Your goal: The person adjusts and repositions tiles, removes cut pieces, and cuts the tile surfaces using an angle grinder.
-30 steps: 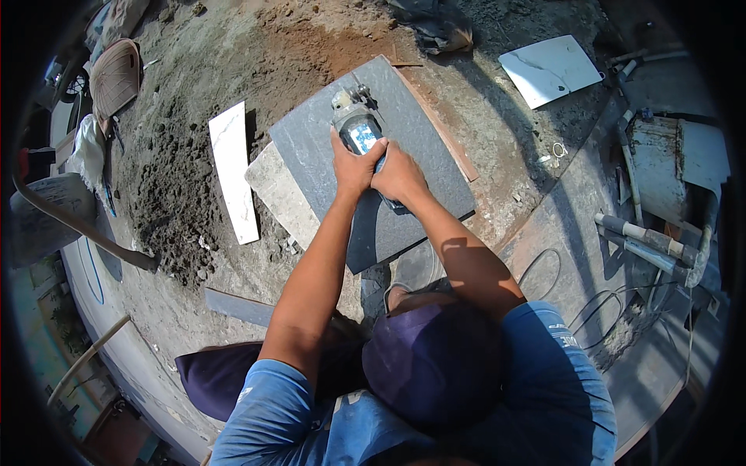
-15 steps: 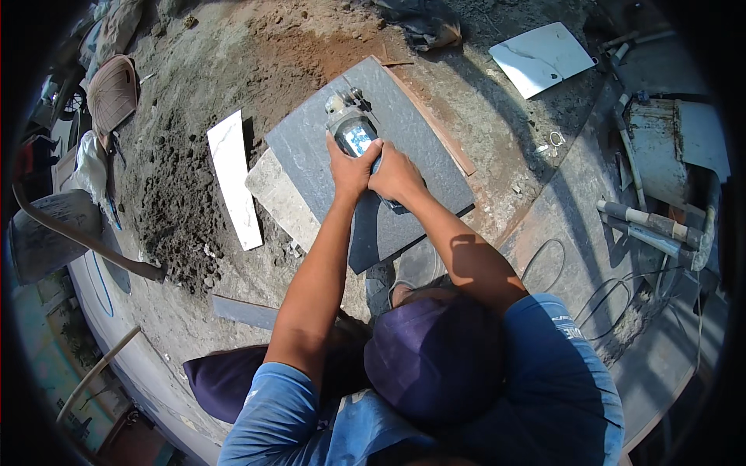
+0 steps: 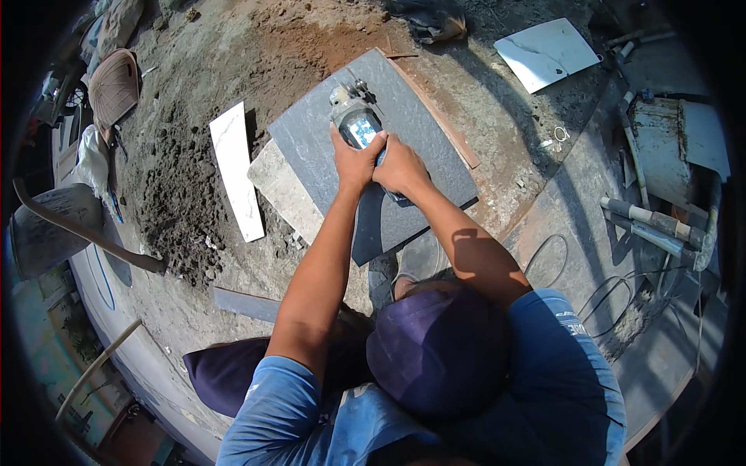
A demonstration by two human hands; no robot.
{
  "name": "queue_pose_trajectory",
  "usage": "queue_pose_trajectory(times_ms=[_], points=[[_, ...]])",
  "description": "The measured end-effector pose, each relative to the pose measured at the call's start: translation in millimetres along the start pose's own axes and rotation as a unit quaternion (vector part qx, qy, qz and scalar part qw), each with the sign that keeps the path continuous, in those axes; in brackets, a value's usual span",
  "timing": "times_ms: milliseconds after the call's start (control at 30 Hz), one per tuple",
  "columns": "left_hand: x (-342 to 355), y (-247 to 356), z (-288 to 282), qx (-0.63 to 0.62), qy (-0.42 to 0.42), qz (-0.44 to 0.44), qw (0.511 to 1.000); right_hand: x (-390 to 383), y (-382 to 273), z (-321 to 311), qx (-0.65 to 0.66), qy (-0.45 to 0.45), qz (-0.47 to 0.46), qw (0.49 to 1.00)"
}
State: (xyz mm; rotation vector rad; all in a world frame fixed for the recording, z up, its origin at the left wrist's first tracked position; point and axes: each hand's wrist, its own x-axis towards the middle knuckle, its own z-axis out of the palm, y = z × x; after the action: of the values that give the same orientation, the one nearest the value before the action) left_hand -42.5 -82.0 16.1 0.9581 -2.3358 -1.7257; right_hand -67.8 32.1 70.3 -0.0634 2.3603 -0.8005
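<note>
A dark grey tile (image 3: pixel 311 116) lies in front of me, its corners turned toward and away from me. On it an angle grinder (image 3: pixel 362 126) points away from me, its metal head (image 3: pixel 347 95) over the far part of the tile. My left hand (image 3: pixel 356 161) is wrapped round the grinder's body from the left. From the right, my right hand (image 3: pixel 402 167) grips it farther back, the two hands close together. Whether the disc touches the tile I cannot tell. A paler slab (image 3: pixel 284 186) shows under the tile's left side.
A narrow white marbled tile strip (image 3: pixel 236 171) lies at the left, beside dark loose soil (image 3: pixel 183 186). A white marbled tile (image 3: pixel 548 54) is at the far right. A wooden strip (image 3: pixel 435 109) runs along the grey tile's right edge. Cable (image 3: pixel 610 299) coils on the ground at right.
The whole scene has shifted slightly in the picture as the view moved. My hands keep their hold on the grinder, which stays at about the same place on the tile.
</note>
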Motion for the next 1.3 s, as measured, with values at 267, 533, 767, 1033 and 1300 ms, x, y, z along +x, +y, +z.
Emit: queue_pose_trajectory(times_ms=[267,533,767,1033,1300], points=[[-2,-6,5,0.02,0.032,0.019,0.999,-5,-3,-5,-0.003,-0.012,0.013,1.0],[-2,-10,4,-0.003,0.016,0.01,1.0,-6,-4,-3,-0.005,-0.008,0.018,1.0],[-10,0,3,-0.002,0.008,0.003,1.0,-8,2,-3,-0.013,-0.007,0.009,1.0],[-11,2,2,-0.02,0.001,0.001,1.0,-9,1,-3,-0.017,-0.012,0.01,1.0],[-16,4,1,-0.012,0.013,0.0,1.0,-5,13,6,-0.007,0.0,-0.002,1.0]])
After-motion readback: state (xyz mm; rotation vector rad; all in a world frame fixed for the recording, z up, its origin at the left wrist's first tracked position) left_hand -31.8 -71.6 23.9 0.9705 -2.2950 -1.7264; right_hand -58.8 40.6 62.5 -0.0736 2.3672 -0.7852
